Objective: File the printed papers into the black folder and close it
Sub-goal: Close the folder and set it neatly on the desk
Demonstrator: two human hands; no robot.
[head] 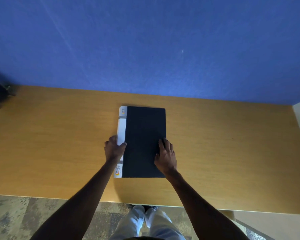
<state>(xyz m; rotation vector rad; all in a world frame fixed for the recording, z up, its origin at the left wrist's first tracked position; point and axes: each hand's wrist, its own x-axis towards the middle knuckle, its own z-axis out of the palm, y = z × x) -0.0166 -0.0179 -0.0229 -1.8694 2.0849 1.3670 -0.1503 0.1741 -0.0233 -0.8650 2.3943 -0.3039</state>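
With the black folder [144, 142] lying shut, the job looks all but done, and what seems left is to press it flat and square it, then let go cleanly. Doing that well probably means keeping the left hand [113, 149] steady at the spine while the other smooths the cover, so nothing skews or springs back up. That left hand's grip is curled onto the white spine strip [121, 130], thumb on top and fingers round the outer edge, pinching the folder's left side. The folder itself sits near the middle of the wooden surface [50, 144], long side running away from the person, its matte black cover unmarked and its corners looking flat; the white strip carries a small orange logo at each of its 2 ends. No printed papers show anywhere, so presumably they are inside. The right hand [165, 157] lies open, palm down, fingers spread on the cover's lower right corner, grasping nothing.
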